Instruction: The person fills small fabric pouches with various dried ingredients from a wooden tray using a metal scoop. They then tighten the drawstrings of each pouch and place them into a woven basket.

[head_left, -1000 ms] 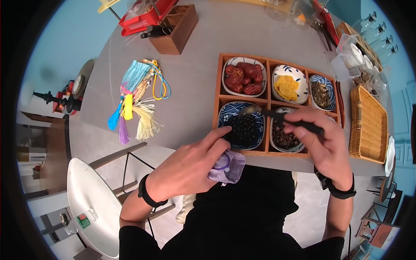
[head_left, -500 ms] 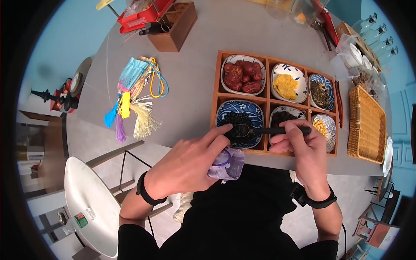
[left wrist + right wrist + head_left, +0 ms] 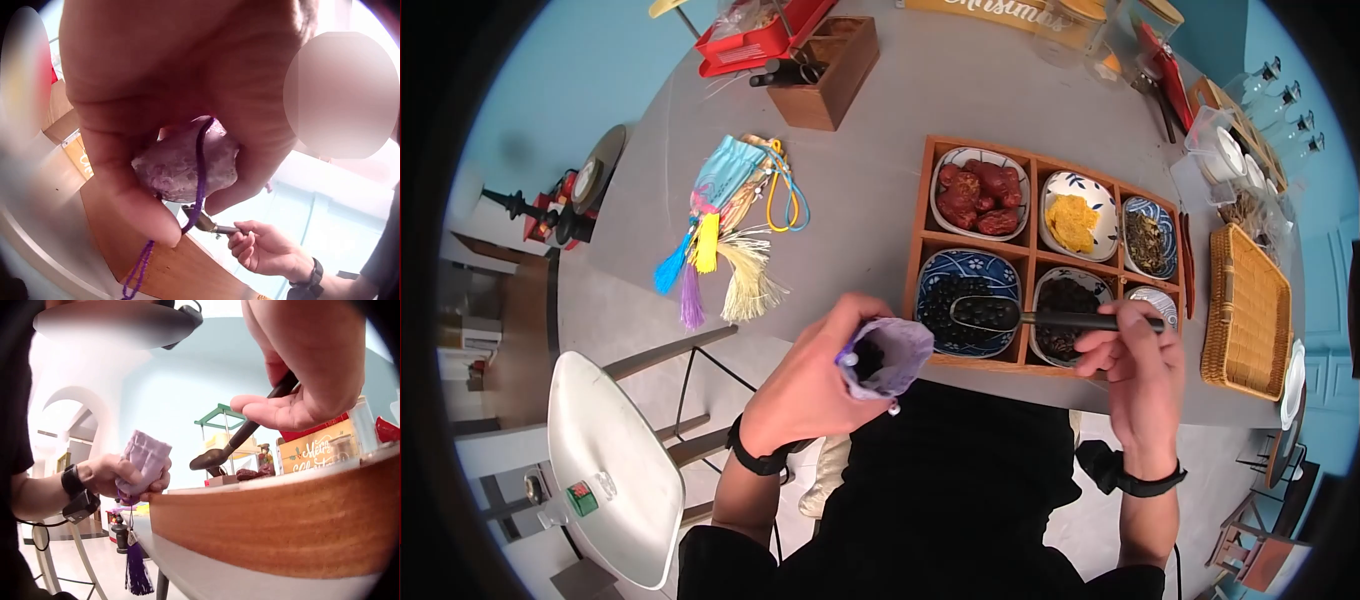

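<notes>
My left hand grips a small lilac drawstring pouch near the front edge of the table. The pouch's mouth gapes upward and shows something dark inside. From it hang a purple cord and a purple tassel. With my right hand I hold a spoon by its dark handle. Its bowl, with black beans in it, is over the blue patterned bowl of black beans. In the right wrist view the spoon is raised above the wooden box's edge.
The divided wooden box also has bowls of red dates, yellow pieces, dried leaves and dark dried bits. Tasselled pouches lie to the left. A wicker basket stands right, a wooden caddy behind.
My left hand has drawn back from the bean bowl and turned the pouch mouth upward. The spoon has come up out of the beans, with beans in it.
</notes>
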`<act>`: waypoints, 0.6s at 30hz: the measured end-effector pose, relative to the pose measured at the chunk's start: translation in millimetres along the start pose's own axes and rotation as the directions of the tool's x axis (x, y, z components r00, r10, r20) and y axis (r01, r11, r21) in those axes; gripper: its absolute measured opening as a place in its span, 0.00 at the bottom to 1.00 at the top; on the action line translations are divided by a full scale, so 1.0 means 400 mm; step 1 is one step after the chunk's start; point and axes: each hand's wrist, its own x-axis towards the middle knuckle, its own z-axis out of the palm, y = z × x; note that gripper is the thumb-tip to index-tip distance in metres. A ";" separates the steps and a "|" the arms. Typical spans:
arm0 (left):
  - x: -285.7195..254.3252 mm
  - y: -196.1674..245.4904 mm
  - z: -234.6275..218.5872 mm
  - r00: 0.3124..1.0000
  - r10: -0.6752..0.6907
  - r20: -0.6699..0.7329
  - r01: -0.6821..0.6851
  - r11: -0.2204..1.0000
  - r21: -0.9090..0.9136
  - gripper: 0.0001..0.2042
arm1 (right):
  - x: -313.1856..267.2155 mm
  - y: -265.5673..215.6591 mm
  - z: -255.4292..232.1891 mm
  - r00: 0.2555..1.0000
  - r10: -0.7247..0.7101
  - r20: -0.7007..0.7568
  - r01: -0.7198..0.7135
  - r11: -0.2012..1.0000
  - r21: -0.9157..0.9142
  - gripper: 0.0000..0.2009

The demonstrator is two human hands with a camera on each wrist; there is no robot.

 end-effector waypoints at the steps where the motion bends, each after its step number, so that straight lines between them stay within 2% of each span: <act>1: 0.003 0.002 0.001 1.000 -0.004 -0.008 0.004 1.000 0.003 0.26 | -0.003 -0.012 -0.003 0.999 -0.040 -0.003 0.040 0.999 -0.006 0.12; 3: 0.010 0.006 0.004 1.000 0.004 -0.001 -0.004 0.999 0.051 0.30 | -0.017 -0.049 0.006 0.997 -0.073 -0.004 0.073 0.997 0.000 0.12; 5: 0.016 0.005 0.011 1.000 -0.022 0.003 0.021 0.998 0.052 0.30 | -0.036 -0.089 0.023 0.987 -0.158 0.035 0.160 0.984 -0.076 0.12; 6: 0.020 0.011 0.014 0.999 -0.031 -0.011 0.031 0.998 0.048 0.28 | -0.045 -0.110 0.029 0.983 -0.140 0.116 0.150 0.985 -0.084 0.09; 7: 0.023 0.016 0.015 0.999 -0.037 -0.025 0.038 0.998 0.046 0.25 | -0.056 -0.127 0.053 0.984 -0.140 0.114 0.149 0.985 -0.081 0.09; 9: 0.027 0.017 0.019 1.000 -0.012 -0.021 0.013 0.999 0.039 0.26 | -0.070 -0.148 0.107 0.959 -0.130 0.253 0.203 0.934 -0.293 0.07; 10: 0.030 0.017 0.019 1.000 0.012 -0.020 -0.012 1.000 0.028 0.26 | -0.057 -0.139 0.093 0.864 -0.222 0.451 0.388 0.865 -0.317 0.11; 11: 0.032 0.016 0.018 1.000 0.014 -0.021 -0.014 1.000 0.026 0.26 | -0.051 -0.143 0.090 0.787 -0.271 0.554 0.519 0.776 -0.358 0.12; 13: 0.028 0.009 0.013 1.000 0.002 -0.006 -0.002 1.000 0.027 0.25 | -0.052 -0.139 0.074 0.745 -0.386 0.544 0.598 0.748 -0.289 0.11; 15: 0.023 0.002 0.013 1.000 0.009 -0.009 -0.009 1.000 -0.004 0.25 | -0.067 -0.134 0.059 0.843 -0.418 0.339 0.516 0.807 -0.288 0.10; 16: 0.023 0.000 0.012 1.000 0.025 -0.004 -0.025 0.999 -0.023 0.26 | -0.059 -0.133 0.051 0.867 -0.406 0.288 0.493 0.780 -0.385 0.09; 17: 0.022 0.001 0.010 1.000 0.026 0.003 -0.026 0.999 -0.024 0.26 | -0.046 -0.126 0.040 0.870 -0.406 0.281 0.489 0.782 -0.387 0.09; 18: 0.021 0.003 0.008 0.998 0.068 0.015 -0.068 0.998 0.003 0.26 | -0.029 -0.114 0.028 0.844 -0.376 0.382 0.530 0.691 -0.491 0.09</act>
